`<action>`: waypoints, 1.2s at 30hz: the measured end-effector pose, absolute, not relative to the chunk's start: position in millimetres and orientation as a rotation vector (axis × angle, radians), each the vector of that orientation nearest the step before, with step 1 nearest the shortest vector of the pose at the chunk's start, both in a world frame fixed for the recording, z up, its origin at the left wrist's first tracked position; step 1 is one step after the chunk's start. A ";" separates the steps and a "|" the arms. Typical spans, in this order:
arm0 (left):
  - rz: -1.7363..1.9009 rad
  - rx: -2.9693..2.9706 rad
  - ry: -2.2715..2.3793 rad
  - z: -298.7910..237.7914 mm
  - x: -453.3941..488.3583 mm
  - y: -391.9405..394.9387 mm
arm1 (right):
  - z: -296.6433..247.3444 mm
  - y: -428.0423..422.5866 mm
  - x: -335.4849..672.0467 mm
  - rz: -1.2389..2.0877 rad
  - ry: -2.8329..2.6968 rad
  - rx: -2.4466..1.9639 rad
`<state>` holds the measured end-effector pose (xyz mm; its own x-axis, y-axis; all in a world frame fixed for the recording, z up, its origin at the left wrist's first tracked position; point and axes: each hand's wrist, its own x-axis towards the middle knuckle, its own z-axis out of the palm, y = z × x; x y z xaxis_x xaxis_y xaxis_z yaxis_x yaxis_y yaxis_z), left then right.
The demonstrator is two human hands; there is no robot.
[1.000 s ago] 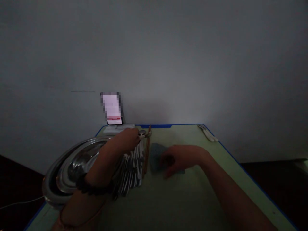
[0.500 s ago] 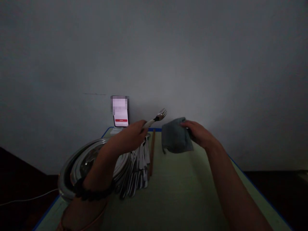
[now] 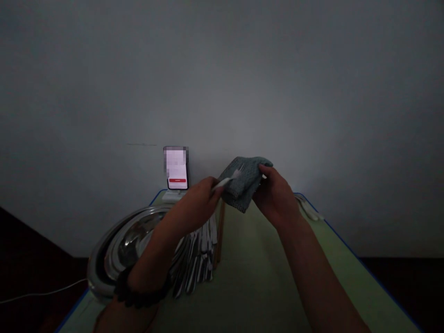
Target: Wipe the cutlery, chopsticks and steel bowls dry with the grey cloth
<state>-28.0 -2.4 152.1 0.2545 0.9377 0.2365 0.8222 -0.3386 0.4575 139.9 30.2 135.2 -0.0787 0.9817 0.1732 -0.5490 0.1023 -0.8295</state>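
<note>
— Holding what, the left hand (image 3: 199,200)?
— A fork (image 3: 229,178) w/ a white handle. Fingers are closed round the handle's near end, and the tines point away & to the right.
— And the tines, where?
— Right on a cloth (image 3: 244,186), approx. its upper left part. Looks like contact, but the pic is dark, so can't swear to it.
— Cloth's where?
— Up in the air above the far part of the tabletop (image 3: 263,277). It's grey-green and bunched. The right hand (image 3: 275,199) has it: thumb on the near side, fingers curled behind, pinching the cloth's right edge. Both hands are raised and close together, cloth btw them.
— Fork off the tabletop too?
— Yes, well clear of it.
— What's under the hands?
— On the left, a big steel basin (image 3: 121,240), its rim out past the tabletop's left edge. Just right of it is a row of cutlery (image 3: 196,259) laid side by side. Beside that row lies a pair of brown chopsticks (image 3: 221,231), running front to back.
— Anything else?
— A phone (image 3: 176,169) upright on a stand at the far left corner, screen lit. White utensils (image 3: 308,209) by the far right edge, can't tell what kind. Dark bead bracelet (image 3: 138,292) on the left wrist. White cable (image 3: 34,294) off to the left, below the basin.
</note>
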 end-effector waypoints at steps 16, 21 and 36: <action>0.617 2.393 1.440 150.3 -19.0 -7.7 | 123.5 33.2 124.7 1.321 -0.851 -0.589; 0.588 2.418 1.378 145.5 -12.0 -11.6 | 112.4 33.3 111.7 1.266 -0.858 -0.684; 0.413 2.436 1.374 183.6 -47.0 -32.9 | 132.3 21.9 167.5 1.060 -2.120 -0.855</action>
